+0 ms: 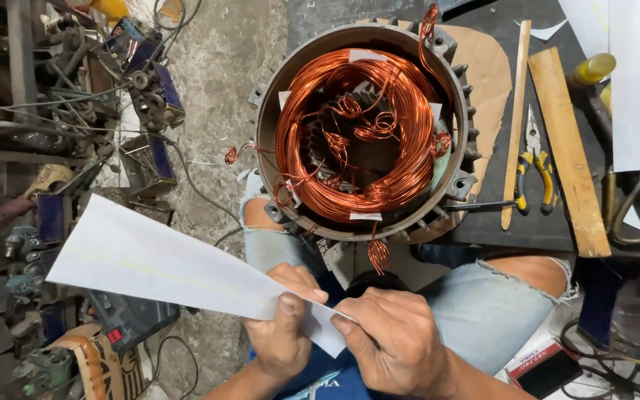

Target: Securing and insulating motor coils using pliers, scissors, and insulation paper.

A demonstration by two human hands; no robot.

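Above my knees sits the round motor housing (275, 141), its copper windings (409, 126) coiled inside. Below it I hold a white paper sheet (157, 259), its long axis running from upper left down to lower right. My right hand (394, 341) and left hand (283, 326) both pinch its lower right end, hiding the corner there.
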